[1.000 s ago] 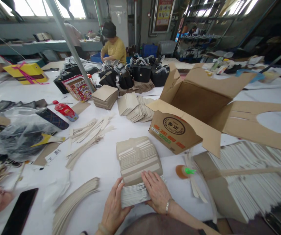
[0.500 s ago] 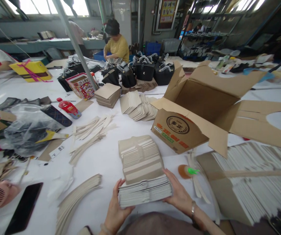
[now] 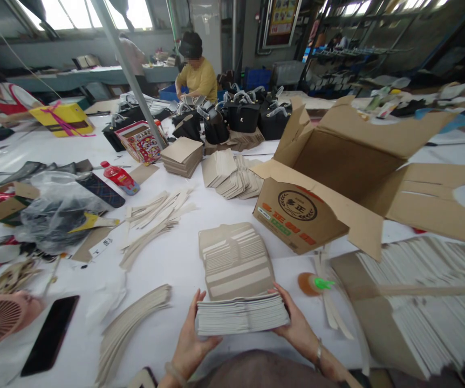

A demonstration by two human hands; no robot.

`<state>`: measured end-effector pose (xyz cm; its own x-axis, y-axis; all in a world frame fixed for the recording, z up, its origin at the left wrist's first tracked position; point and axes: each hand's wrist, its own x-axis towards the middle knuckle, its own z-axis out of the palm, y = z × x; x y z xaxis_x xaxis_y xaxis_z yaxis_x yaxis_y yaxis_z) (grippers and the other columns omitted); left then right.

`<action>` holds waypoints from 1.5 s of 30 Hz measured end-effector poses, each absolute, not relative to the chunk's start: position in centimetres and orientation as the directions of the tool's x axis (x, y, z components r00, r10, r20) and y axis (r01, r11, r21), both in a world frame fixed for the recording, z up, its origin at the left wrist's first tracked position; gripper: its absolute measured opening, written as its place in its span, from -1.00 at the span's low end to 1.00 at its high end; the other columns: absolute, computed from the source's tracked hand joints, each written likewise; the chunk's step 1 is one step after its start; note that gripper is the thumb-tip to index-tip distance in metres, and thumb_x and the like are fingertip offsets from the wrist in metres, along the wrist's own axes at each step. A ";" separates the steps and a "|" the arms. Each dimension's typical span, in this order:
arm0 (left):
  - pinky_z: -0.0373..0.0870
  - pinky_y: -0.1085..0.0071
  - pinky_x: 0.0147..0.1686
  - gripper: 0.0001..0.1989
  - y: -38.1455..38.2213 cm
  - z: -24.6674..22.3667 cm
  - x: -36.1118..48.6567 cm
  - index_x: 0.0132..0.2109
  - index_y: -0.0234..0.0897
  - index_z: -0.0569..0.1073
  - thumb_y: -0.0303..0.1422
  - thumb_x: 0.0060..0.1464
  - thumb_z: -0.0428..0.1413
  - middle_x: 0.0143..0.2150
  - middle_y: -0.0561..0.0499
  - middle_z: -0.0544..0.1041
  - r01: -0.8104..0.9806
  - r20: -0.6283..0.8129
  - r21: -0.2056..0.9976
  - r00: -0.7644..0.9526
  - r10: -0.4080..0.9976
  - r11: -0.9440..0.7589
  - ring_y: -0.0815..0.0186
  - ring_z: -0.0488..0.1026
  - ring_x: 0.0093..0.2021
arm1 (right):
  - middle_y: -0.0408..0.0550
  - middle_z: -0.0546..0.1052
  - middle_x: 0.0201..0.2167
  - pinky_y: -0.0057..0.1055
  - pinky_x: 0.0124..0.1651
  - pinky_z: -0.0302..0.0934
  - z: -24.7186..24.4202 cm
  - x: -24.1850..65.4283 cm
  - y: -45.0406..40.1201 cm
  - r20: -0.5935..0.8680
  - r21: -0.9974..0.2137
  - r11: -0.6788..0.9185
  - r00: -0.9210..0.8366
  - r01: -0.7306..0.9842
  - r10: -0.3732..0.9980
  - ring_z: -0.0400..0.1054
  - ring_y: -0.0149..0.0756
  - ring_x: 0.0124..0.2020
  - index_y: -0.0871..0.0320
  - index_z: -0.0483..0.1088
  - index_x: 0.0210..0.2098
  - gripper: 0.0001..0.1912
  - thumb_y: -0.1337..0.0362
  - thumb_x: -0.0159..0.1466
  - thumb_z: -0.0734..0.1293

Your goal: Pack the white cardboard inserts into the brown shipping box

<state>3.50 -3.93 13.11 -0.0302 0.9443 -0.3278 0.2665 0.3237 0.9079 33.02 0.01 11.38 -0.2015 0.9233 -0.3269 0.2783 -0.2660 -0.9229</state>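
A thick stack of pale grey cardboard pieces (image 3: 243,317) is gripped between both hands near the table's front edge. My left hand (image 3: 194,342) presses against its left end, thumb below and fingers up the side. At the right end, my right hand (image 3: 295,326) holds it the same way. Just beyond lies a fanned pile of beige board pieces (image 3: 234,258). A glue bottle with a green tip (image 3: 311,284) lies to the right of my right hand. Curved beige strips (image 3: 135,328) are bundled to the left of my left hand.
An open cardboard box (image 3: 301,215) stands at the right, beside rows of grey strips (image 3: 438,318). A phone (image 3: 50,335) and a pink fan (image 3: 4,323) lie at the left. Black handbags (image 3: 243,116) stand farther back, where a person in yellow (image 3: 200,78) works.
The stack's edges look more level between my hands. The whole scene has shifted slightly right in view, and more of the person at far left shows.
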 end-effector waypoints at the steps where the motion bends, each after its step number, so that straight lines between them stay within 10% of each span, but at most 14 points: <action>1: 0.10 0.12 0.26 -0.03 -3.7 13.2 3.6 0.28 -0.21 -0.07 -0.18 -0.18 0.29 0.28 -0.17 0.23 0.272 -0.332 0.904 -0.043 0.942 0.331 0.08 0.19 0.26 | 0.18 0.32 0.16 -0.11 0.26 0.06 11.2 33.0 0.0 -0.332 -0.923 -0.279 -0.181 0.265 0.926 0.25 -0.06 0.17 0.16 -0.02 0.24 -0.10 0.26 0.00 0.45; 5: 0.35 0.19 0.07 -0.44 -3.4 13.4 4.0 0.05 -0.21 0.20 -0.17 -0.05 0.22 -0.04 -0.05 0.51 0.283 -0.329 0.895 -0.105 0.939 0.345 0.16 0.45 -0.02 | 0.07 0.45 0.01 -0.17 0.18 0.15 11.6 32.5 0.4 -0.314 -0.929 -0.278 -0.123 0.245 0.941 0.33 -0.08 0.07 0.13 0.17 0.06 -0.40 0.25 0.06 0.40; 9: 0.37 0.18 0.03 -0.43 -4.0 12.6 4.1 0.04 -0.20 0.23 -0.18 -0.09 0.25 -0.07 -0.03 0.51 0.303 -0.319 0.885 -0.159 0.934 0.353 0.14 0.46 -0.05 | -0.01 0.49 -0.10 -0.23 0.02 0.27 11.9 32.8 0.4 -0.322 -0.929 -0.282 -0.148 0.242 0.935 0.40 -0.12 -0.08 0.11 0.22 -0.01 -0.49 0.30 0.07 0.39; 18: 0.03 0.06 0.30 0.19 -5.6 11.2 3.6 0.34 -0.21 -0.16 -0.23 -0.34 0.37 0.38 -0.22 0.03 0.296 -0.297 0.905 -0.077 0.952 0.306 -0.03 0.05 0.33 | 0.18 0.20 0.27 0.00 0.33 -0.13 8.3 32.9 -1.9 -0.294 -0.955 -0.290 -0.240 0.053 0.925 0.08 0.01 0.28 0.05 -0.19 0.33 0.13 0.16 -0.06 0.52; 25: -0.17 0.01 0.34 0.11 -6.1 10.9 3.5 0.34 -0.25 -0.07 -0.17 -0.27 0.34 0.40 -0.18 -0.04 0.351 -0.284 0.888 -0.091 0.955 0.297 -0.03 -0.17 0.38 | 0.24 0.03 0.34 -0.02 0.36 -0.21 8.3 32.9 -1.8 -0.250 -0.966 -0.227 -0.215 0.126 0.944 -0.08 0.06 0.34 0.13 -0.32 0.38 0.27 0.10 -0.09 0.51; 33: 0.02 0.14 0.31 -0.15 -5.1 13.8 4.0 0.26 -0.27 0.13 -0.18 -0.17 0.26 0.28 -0.18 0.24 0.301 -0.285 0.909 -0.055 0.957 0.288 0.04 0.08 0.32 | 0.16 0.04 0.35 -0.08 0.37 -0.27 9.3 33.2 -1.0 -0.282 -0.954 -0.245 -0.246 0.171 0.927 -0.13 -0.01 0.37 0.10 -0.18 0.36 0.16 0.29 -0.09 0.50; 39: 0.37 0.24 0.03 -0.44 -5.4 13.5 4.1 0.03 -0.25 0.26 -0.25 -0.14 0.21 -0.06 -0.07 0.52 0.310 -0.358 0.857 -0.215 0.909 0.411 0.13 0.46 -0.03 | 0.05 0.44 0.03 -0.19 0.16 0.19 11.4 33.0 -0.4 -0.339 -0.925 -0.302 -0.146 0.229 0.929 0.34 -0.07 0.06 0.12 0.20 0.13 -0.24 0.37 -0.07 0.42; 45: 0.39 0.30 -0.02 -0.50 -6.0 13.8 4.4 -0.02 -0.22 0.30 -0.23 -0.15 0.20 -0.09 0.00 0.53 0.284 -0.347 0.869 -0.234 0.908 0.405 0.17 0.47 -0.07 | 0.00 0.49 -0.13 -0.24 0.00 0.30 10.9 33.9 -1.3 -0.296 -0.933 -0.229 -0.229 0.277 0.928 0.40 -0.11 -0.10 0.13 0.31 -0.06 -0.49 0.35 -0.03 0.42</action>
